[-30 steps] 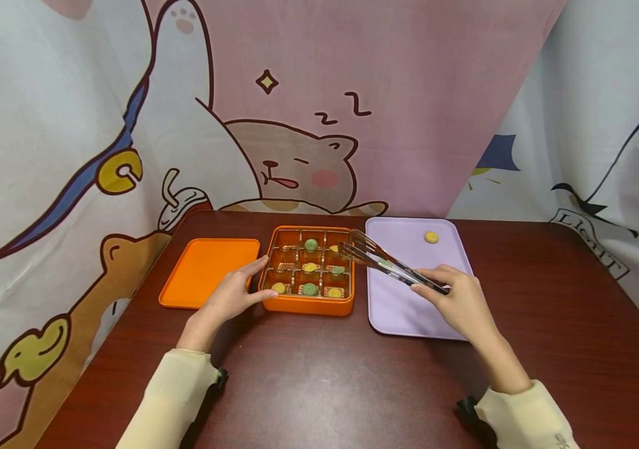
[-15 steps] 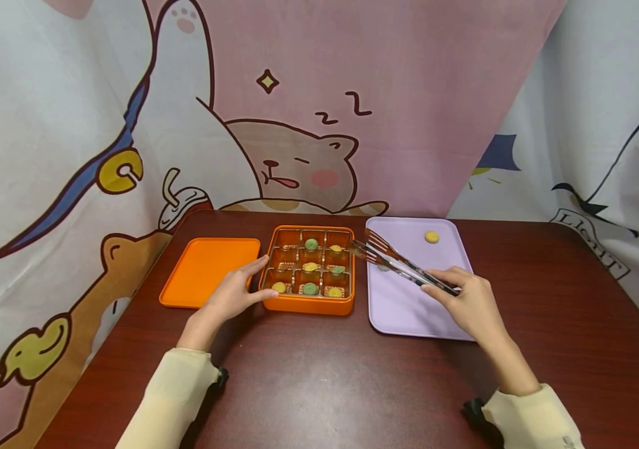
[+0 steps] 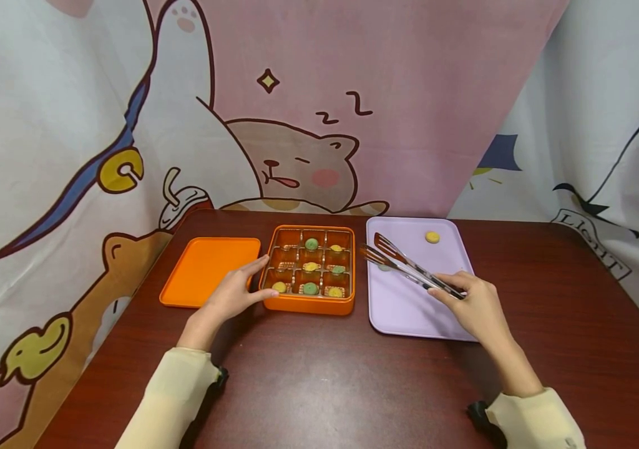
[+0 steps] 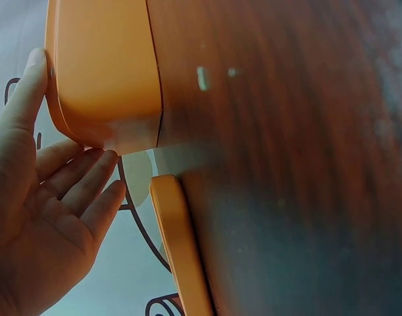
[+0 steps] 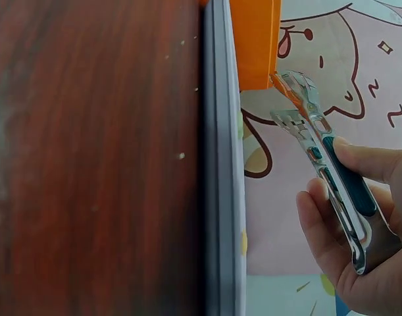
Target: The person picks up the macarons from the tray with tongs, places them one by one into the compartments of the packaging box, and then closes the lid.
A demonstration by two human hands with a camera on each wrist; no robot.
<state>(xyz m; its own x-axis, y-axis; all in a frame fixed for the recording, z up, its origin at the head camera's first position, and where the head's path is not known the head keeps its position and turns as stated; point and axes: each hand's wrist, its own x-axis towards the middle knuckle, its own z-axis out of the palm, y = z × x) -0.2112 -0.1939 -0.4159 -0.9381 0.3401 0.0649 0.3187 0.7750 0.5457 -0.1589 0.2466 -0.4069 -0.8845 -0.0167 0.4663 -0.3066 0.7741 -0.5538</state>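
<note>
My left hand (image 3: 233, 294) rests at the near left corner of an orange box (image 3: 308, 304). Its fingers lie fairly straight along the side and the thumb touches the front edge. Clear dividers split the box into small compartments, several with round green cookies (image 3: 311, 244) or yellow cookies (image 3: 279, 287). With my right hand (image 3: 475, 305) I hold metal food tongs (image 3: 423, 270) by their handles. The tongs' ends are spread apart with no cookie seen between them. They hover over a lilac tray (image 3: 409, 318). Beneath them a green cookie (image 3: 384, 268) is partly hidden.
One yellow cookie (image 3: 432, 237) lies near the tray's far edge. An orange lid (image 3: 207, 268) lies flat left of the box. The dark wooden table (image 3: 319, 380) ends at a printed curtain (image 3: 409, 125) behind.
The tongs in my right hand have moved right, away from the box's right edge to over the tray, uncovering a yellow cookie in the box. My left hand stays on the box.
</note>
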